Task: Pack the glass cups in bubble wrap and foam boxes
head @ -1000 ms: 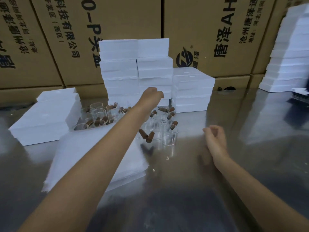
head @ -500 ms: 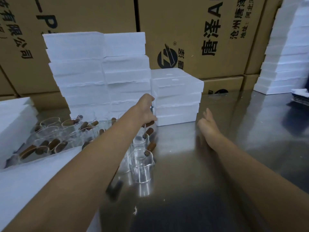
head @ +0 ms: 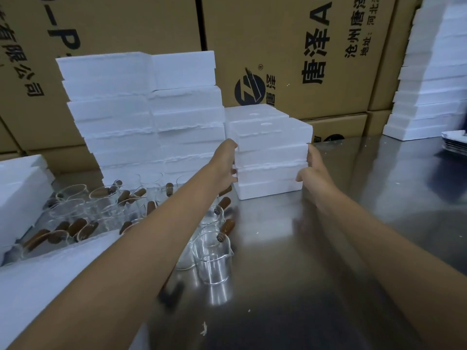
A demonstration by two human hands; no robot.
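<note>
A short stack of white foam boxes (head: 270,157) stands on the steel table, right of two taller foam stacks (head: 141,117). My left hand (head: 226,162) grips the short stack's left side and my right hand (head: 313,168) grips its right side, fingers curled on the box edges. Several glass cups with brown wooden handles (head: 106,210) crowd the table to the left, partly hidden under my left forearm. One glass cup (head: 213,258) stands nearest me. A white sheet of wrap (head: 45,281) lies at the lower left.
Large brown cardboard cartons (head: 290,46) form a wall behind the table. More foam boxes (head: 429,97) are stacked at the far right, beside a pile of flat sheets (head: 454,145). Another foam box (head: 17,193) sits at the far left. The steel table (head: 328,248) is bare on the right.
Both hands moved forward and closed on the sides of the short foam box stack. The camera came closer to the stacks.
</note>
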